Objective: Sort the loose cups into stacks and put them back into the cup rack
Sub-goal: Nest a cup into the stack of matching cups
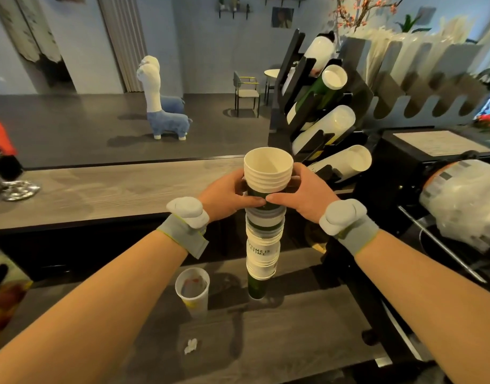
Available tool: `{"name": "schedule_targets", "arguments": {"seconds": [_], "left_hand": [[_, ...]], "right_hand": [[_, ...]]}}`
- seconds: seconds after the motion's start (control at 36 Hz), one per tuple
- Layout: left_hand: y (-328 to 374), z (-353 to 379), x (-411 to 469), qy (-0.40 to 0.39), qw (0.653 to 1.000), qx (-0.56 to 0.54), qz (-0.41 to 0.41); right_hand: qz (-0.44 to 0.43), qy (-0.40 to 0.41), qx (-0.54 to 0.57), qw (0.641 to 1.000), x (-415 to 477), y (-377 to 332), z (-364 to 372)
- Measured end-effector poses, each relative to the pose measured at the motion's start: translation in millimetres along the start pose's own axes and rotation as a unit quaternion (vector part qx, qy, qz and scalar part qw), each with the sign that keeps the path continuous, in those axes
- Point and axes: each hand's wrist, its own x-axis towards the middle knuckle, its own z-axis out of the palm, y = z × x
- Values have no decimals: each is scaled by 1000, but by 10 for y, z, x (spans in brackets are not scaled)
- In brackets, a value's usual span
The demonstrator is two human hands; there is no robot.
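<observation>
Both forearms reach in; left hand (224, 194) and right hand (302, 194) clasp the upright stack (263, 231) near its top, rack (321, 112) up-right, nearer the right.

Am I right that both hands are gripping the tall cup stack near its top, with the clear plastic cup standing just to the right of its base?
Not quite. The head view shows the left hand and right hand gripping the tall cup stack near its top, but the clear plastic cup stands to the left of its base, not the right.
</observation>
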Motion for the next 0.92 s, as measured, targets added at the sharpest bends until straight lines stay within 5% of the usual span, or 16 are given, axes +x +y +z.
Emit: {"name": "schedule_targets", "arguments": {"seconds": [0.25, 0.58, 0.92], "left_hand": [[252, -110, 31, -6, 1000, -9, -1], [920, -687, -192, 90, 988, -76, 102], [425, -1221, -873, 98, 994, -31, 29]], "right_hand": [[-23, -8, 50, 998, 19, -142, -174], [-144, 72, 117, 980, -1, -1047, -587], [-130, -52, 112, 984, -28, -1275, 206]]}}
